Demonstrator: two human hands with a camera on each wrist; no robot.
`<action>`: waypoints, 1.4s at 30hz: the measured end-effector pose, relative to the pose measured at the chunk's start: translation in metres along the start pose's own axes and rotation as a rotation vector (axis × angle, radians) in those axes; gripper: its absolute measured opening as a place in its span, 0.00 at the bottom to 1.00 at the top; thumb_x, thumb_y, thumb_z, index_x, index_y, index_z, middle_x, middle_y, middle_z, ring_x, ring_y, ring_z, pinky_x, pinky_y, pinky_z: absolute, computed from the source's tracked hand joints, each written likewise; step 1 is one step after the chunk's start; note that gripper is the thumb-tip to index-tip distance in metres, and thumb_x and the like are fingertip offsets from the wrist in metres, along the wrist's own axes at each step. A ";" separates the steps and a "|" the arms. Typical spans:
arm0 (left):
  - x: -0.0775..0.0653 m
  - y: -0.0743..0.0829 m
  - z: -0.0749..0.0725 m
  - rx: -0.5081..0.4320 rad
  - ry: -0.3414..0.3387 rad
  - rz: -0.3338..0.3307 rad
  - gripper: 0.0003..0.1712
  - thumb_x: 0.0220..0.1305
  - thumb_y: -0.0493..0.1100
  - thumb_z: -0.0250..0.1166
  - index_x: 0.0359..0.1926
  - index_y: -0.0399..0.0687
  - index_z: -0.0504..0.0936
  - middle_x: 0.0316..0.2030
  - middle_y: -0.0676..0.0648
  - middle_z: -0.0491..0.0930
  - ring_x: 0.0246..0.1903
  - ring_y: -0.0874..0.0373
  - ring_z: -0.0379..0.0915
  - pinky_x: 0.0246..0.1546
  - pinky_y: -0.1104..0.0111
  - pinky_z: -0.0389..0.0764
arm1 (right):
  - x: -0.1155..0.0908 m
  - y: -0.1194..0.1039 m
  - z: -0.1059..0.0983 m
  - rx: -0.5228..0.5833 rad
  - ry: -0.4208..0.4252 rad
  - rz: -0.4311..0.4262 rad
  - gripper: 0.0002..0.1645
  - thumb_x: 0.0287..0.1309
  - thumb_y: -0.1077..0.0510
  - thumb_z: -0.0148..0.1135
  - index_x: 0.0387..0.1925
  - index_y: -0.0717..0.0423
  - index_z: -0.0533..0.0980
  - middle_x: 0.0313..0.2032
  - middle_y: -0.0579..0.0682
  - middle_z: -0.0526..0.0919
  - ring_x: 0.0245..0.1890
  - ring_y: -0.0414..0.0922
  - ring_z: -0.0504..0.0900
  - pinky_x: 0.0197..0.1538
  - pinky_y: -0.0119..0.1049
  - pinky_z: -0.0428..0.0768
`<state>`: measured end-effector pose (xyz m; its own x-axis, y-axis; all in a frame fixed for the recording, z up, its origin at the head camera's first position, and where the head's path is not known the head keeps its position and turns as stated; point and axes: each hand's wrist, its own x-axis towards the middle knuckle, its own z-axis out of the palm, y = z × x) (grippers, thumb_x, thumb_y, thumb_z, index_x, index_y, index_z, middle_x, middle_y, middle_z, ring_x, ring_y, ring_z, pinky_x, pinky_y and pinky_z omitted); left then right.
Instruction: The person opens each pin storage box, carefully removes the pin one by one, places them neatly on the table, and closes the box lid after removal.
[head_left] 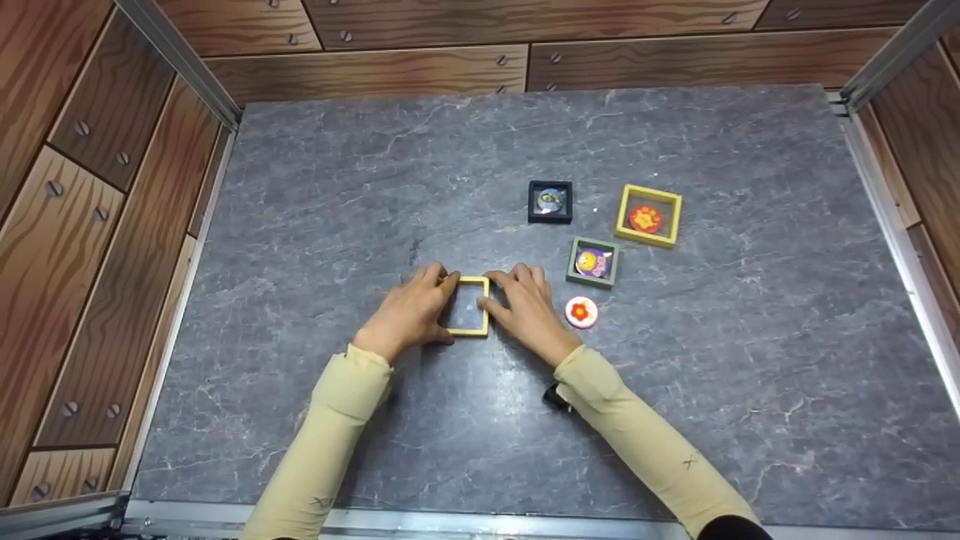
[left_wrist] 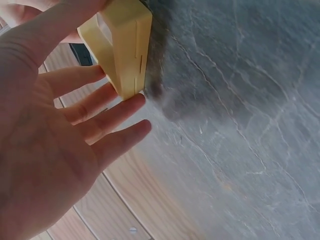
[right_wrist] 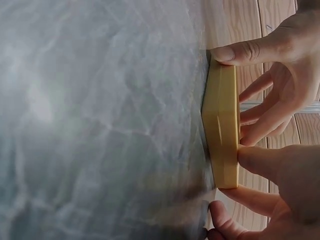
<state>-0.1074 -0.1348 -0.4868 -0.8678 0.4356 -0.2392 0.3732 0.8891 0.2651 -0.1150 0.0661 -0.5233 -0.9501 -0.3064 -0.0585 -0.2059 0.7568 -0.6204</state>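
A yellow square frame (head_left: 469, 332) lies at the middle front of the table, and both hands are on it. My left hand (head_left: 409, 307) grips its left side, thumb at the near edge and index finger at the far edge. At the far right corner, my right hand (head_left: 529, 307) pinches the frame between thumb and index finger. The left wrist view shows the yellow frame (left_wrist: 132, 55) with the other left fingers spread beside it. No badge shows in the visible part of the frame. A round white badge with a red flower (head_left: 581, 312) lies just right of my right hand.
Beyond the right hand stand a green frame (head_left: 592, 283) with a purple badge, a black frame (head_left: 550, 219) with a round badge, and a larger yellow frame (head_left: 649, 238) with a red-orange badge. Wood-patterned panels (head_left: 420, 71) and metal rails border the grey marbled table (head_left: 360, 187).
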 end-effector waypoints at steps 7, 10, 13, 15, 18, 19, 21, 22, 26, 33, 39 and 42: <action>0.002 0.001 -0.003 -0.044 -0.033 -0.022 0.58 0.44 0.58 0.79 0.73 0.43 0.62 0.62 0.40 0.69 0.60 0.46 0.69 0.58 0.49 0.79 | -0.006 0.004 -0.004 0.066 -0.008 0.007 0.31 0.65 0.43 0.59 0.63 0.58 0.74 0.44 0.55 0.72 0.49 0.51 0.64 0.54 0.46 0.66; 0.003 0.004 -0.007 -0.099 -0.061 -0.030 0.58 0.48 0.64 0.74 0.74 0.44 0.59 0.64 0.41 0.68 0.62 0.46 0.67 0.62 0.51 0.76 | -0.011 0.007 -0.009 0.093 -0.002 0.006 0.28 0.67 0.47 0.58 0.61 0.59 0.75 0.43 0.55 0.74 0.48 0.52 0.65 0.55 0.45 0.67; 0.005 0.008 -0.012 -0.120 -0.074 -0.031 0.55 0.55 0.66 0.69 0.75 0.45 0.58 0.66 0.41 0.66 0.65 0.46 0.65 0.65 0.52 0.73 | -0.018 0.010 -0.012 0.091 -0.013 -0.006 0.26 0.66 0.49 0.59 0.60 0.58 0.76 0.42 0.54 0.74 0.48 0.52 0.65 0.53 0.44 0.68; 0.009 0.012 -0.016 -0.101 -0.069 -0.023 0.52 0.58 0.66 0.66 0.75 0.47 0.58 0.67 0.40 0.65 0.67 0.44 0.63 0.69 0.49 0.68 | -0.023 0.011 -0.013 0.079 -0.020 -0.022 0.26 0.65 0.49 0.60 0.59 0.58 0.76 0.43 0.54 0.75 0.48 0.52 0.66 0.53 0.44 0.68; 0.018 0.020 -0.019 -0.046 -0.034 0.007 0.49 0.61 0.66 0.63 0.74 0.47 0.59 0.69 0.40 0.63 0.69 0.42 0.60 0.72 0.46 0.62 | -0.029 0.012 -0.014 0.067 -0.021 -0.046 0.25 0.64 0.49 0.62 0.58 0.58 0.78 0.43 0.54 0.76 0.49 0.52 0.67 0.52 0.44 0.68; 0.021 0.023 -0.020 -0.029 -0.022 0.018 0.48 0.61 0.66 0.62 0.74 0.48 0.60 0.69 0.40 0.63 0.70 0.42 0.59 0.73 0.46 0.60 | -0.032 0.012 -0.014 0.064 -0.020 -0.052 0.25 0.63 0.49 0.62 0.57 0.58 0.78 0.43 0.54 0.76 0.49 0.51 0.67 0.52 0.45 0.69; 0.028 0.029 -0.020 0.002 -0.002 0.043 0.48 0.62 0.66 0.62 0.74 0.47 0.60 0.70 0.41 0.62 0.71 0.43 0.58 0.75 0.46 0.57 | -0.035 0.011 -0.014 0.064 -0.022 -0.059 0.24 0.63 0.49 0.62 0.55 0.57 0.79 0.43 0.53 0.76 0.49 0.51 0.67 0.53 0.44 0.69; 0.032 0.032 -0.019 0.009 0.005 0.057 0.47 0.62 0.66 0.62 0.74 0.47 0.60 0.70 0.41 0.61 0.71 0.43 0.57 0.75 0.47 0.57 | -0.037 0.011 -0.014 0.065 -0.024 -0.062 0.23 0.63 0.49 0.63 0.54 0.58 0.80 0.44 0.54 0.76 0.49 0.51 0.67 0.53 0.45 0.70; 0.047 0.042 -0.019 -0.005 0.007 0.105 0.47 0.62 0.62 0.64 0.74 0.47 0.59 0.72 0.40 0.59 0.72 0.45 0.55 0.76 0.49 0.54 | -0.042 0.012 -0.014 0.077 -0.014 -0.066 0.22 0.60 0.50 0.64 0.50 0.60 0.80 0.42 0.55 0.77 0.48 0.53 0.69 0.53 0.47 0.71; 0.068 0.054 -0.021 -0.104 0.013 0.185 0.43 0.62 0.54 0.67 0.74 0.51 0.61 0.72 0.42 0.60 0.71 0.46 0.58 0.75 0.53 0.61 | -0.045 0.018 -0.023 0.204 0.026 0.055 0.16 0.60 0.56 0.63 0.47 0.59 0.82 0.42 0.54 0.82 0.47 0.51 0.76 0.54 0.45 0.77; 0.080 0.061 -0.019 -0.130 0.043 0.254 0.39 0.63 0.42 0.66 0.73 0.52 0.62 0.70 0.45 0.64 0.69 0.49 0.62 0.70 0.56 0.70 | -0.050 0.020 -0.036 0.421 0.032 0.110 0.14 0.61 0.60 0.60 0.46 0.59 0.83 0.46 0.56 0.86 0.47 0.48 0.85 0.54 0.40 0.84; 0.087 0.067 -0.016 -0.140 0.043 0.278 0.37 0.63 0.41 0.65 0.72 0.51 0.64 0.70 0.45 0.64 0.69 0.50 0.62 0.69 0.56 0.70 | -0.052 0.025 -0.041 0.440 0.054 0.114 0.11 0.60 0.63 0.60 0.43 0.59 0.84 0.42 0.57 0.88 0.41 0.47 0.86 0.49 0.35 0.85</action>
<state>-0.1631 -0.0395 -0.4754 -0.7533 0.6500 -0.1005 0.5518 0.7077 0.4412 -0.0809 0.1247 -0.5035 -0.9742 -0.1958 -0.1125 0.0092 0.4632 -0.8862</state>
